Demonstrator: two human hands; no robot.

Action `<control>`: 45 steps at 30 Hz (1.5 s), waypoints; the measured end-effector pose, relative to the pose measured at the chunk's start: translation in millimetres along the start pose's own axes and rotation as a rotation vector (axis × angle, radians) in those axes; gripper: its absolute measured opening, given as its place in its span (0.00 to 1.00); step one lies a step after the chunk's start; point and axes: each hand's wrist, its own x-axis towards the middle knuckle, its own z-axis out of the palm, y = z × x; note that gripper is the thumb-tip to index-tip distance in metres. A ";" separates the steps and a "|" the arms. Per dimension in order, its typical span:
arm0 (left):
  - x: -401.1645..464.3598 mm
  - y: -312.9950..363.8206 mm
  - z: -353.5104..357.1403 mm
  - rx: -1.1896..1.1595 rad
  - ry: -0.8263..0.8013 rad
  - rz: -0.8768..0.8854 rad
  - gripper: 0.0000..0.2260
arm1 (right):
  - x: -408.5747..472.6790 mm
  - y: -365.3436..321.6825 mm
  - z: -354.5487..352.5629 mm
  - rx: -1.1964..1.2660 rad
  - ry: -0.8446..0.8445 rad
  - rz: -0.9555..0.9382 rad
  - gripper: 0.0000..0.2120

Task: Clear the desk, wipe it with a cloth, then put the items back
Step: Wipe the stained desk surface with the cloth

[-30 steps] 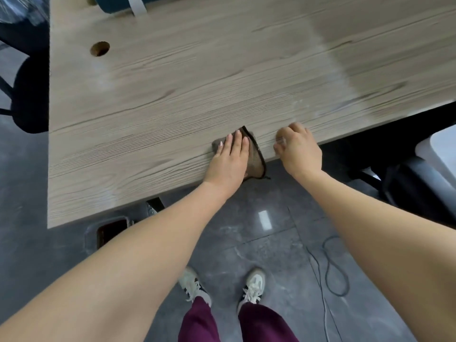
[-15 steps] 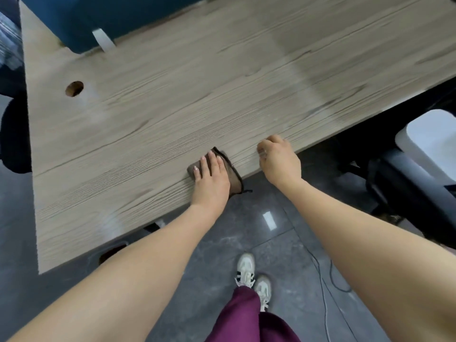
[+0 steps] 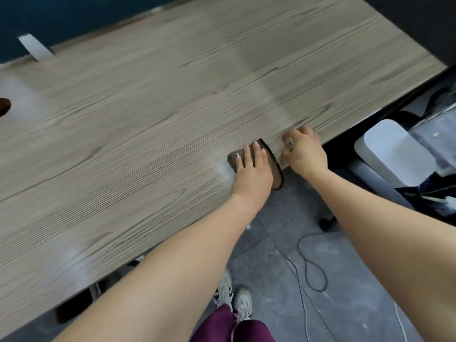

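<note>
Desk [image 3: 148,149]: wood-grain top spans most of your view.
Left hand [image 3: 251,171]: your straight fingers press flat on the cloth.
Right hand [image 3: 304,154]: your fingers curl at the desk's near edge, gripping nothing visible.
Cloth [image 3: 276,174]: brown, dark-trimmed, overhanging the near edge beside your right hand.

no readable text, labels or signs

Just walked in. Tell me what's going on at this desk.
A person is wiping the wooden desk. The left hand presses a brown cloth flat at the near edge, part of the cloth hanging over it. The right hand rests curled on the edge beside it. No desk items are in view on the surface.
</note>
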 end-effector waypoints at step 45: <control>216.4 203.2 -60.8 0.115 0.006 -0.005 0.27 | 196.9 256.7 -135.9 0.191 0.066 -0.124 0.13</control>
